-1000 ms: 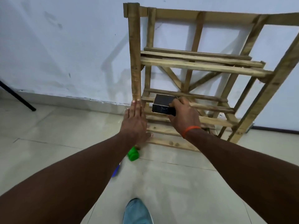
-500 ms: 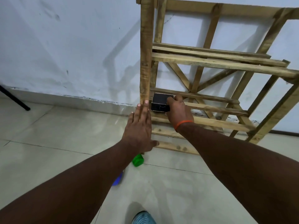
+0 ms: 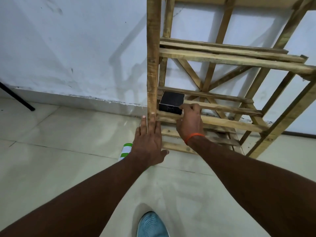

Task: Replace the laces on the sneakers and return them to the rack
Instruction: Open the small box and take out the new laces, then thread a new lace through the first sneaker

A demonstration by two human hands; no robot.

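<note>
The wooden rack [image 3: 153, 65] stands against the white wall [image 3: 68, 48] on the pale tiled floor [image 3: 51, 142], filling the far right of the scene. Both arms are stretched towards its lower left corner. The left hand [image 3: 147, 141] is flat, fingers straight and close together, fingertips up against the foot of the rack's near left post, thumb spread to the right. The right hand [image 3: 189, 120], an orange band [image 3: 194, 136] at the wrist, is curled at the near right corner of a small black box [image 3: 171, 101], thumb against its front face, fingers bent over the edge. The box sits on the slats of a low shelf, tucked just right of the left post.

On the floor, half hidden behind the left hand, lies a green and white container [image 3: 126, 150]. At the very near edge, between the two forearms, the toe of a light blue shoe [image 3: 151, 225] pokes in; whether it is worn I cannot tell, and no laces show. Far left, a black rod [image 3: 16, 98] slants down to the floor.
</note>
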